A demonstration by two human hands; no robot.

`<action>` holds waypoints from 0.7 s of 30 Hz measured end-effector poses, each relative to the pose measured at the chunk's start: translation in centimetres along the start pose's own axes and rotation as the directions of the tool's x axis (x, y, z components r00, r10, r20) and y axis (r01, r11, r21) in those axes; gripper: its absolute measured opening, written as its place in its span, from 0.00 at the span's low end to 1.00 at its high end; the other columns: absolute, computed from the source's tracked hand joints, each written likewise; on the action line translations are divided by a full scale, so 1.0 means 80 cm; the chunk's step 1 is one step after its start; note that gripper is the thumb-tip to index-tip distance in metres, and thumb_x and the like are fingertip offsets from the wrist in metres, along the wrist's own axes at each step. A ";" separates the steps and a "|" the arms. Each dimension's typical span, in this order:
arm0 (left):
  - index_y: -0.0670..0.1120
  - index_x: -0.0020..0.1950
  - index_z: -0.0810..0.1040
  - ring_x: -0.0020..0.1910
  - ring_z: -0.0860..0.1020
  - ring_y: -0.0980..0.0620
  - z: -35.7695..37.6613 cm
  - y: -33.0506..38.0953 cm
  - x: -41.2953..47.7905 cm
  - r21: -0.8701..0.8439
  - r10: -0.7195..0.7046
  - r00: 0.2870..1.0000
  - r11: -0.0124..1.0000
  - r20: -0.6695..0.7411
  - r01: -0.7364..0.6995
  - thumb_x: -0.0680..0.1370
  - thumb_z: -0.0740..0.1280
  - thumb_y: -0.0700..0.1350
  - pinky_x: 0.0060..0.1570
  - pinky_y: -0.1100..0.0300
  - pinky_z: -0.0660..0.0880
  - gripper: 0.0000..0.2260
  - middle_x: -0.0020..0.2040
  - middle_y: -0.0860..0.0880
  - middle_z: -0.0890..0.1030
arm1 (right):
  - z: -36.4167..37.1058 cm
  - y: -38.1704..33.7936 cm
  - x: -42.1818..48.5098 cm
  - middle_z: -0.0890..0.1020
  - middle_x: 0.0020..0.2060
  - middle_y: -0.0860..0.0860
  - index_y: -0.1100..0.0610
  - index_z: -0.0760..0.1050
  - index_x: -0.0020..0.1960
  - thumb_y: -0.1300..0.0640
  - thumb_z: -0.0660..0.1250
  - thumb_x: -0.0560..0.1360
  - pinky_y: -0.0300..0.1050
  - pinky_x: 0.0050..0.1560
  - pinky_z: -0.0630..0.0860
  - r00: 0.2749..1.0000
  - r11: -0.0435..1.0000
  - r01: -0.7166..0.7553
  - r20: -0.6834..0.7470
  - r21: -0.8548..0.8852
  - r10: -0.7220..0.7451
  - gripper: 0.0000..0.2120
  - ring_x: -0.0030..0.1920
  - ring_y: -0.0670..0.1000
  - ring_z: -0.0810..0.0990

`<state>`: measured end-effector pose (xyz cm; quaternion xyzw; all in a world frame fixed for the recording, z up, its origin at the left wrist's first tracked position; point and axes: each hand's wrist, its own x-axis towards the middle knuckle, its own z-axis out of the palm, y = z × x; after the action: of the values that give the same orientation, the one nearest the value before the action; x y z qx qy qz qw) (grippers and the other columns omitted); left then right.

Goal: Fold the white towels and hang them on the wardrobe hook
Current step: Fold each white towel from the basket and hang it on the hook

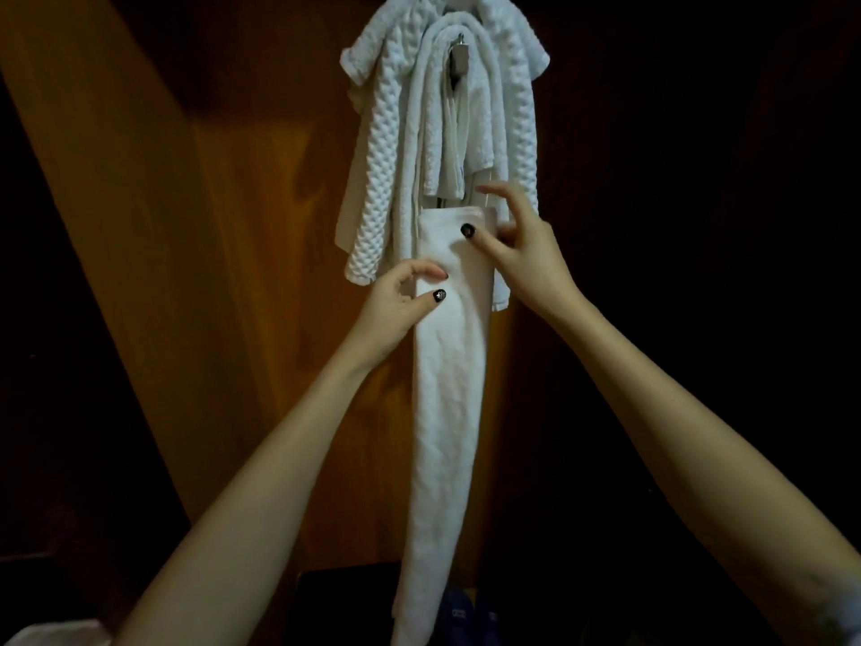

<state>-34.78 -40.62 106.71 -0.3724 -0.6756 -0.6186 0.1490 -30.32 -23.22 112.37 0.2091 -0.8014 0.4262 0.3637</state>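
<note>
A long, narrow folded white towel (449, 412) hangs straight down in front of me, held up against the wooden wardrobe panel (261, 254). My left hand (396, 310) pinches its left edge a little below the top. My right hand (522, 254) grips its top right corner, thumb on the front, the other fingers spread. Above, several white towels (447, 132) hang bunched together, the outer ones with a bumpy waffle weave. A small metal hook (459, 58) shows between their folds near the top.
The wardrobe interior is dark to the right and far left. Dark blue slippers (466, 613) lie on the floor below the towel's lower end. A pale white object (56, 634) shows at the bottom left corner.
</note>
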 end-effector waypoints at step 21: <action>0.44 0.62 0.76 0.37 0.74 0.60 0.011 -0.056 -0.084 0.220 0.030 0.960 0.975 -0.279 0.033 0.77 0.63 0.30 0.38 0.71 0.72 0.17 0.49 0.41 0.73 | 0.047 0.017 -0.065 0.82 0.57 0.53 0.55 0.78 0.64 0.62 0.68 0.76 0.46 0.53 0.79 0.956 0.962 -0.271 0.126 0.022 0.266 0.17 0.55 0.50 0.81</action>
<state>-33.11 -41.76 98.88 -0.2615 -0.7130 -0.5856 0.2835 -29.36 -25.46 106.25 0.1313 -0.8346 0.4736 0.2487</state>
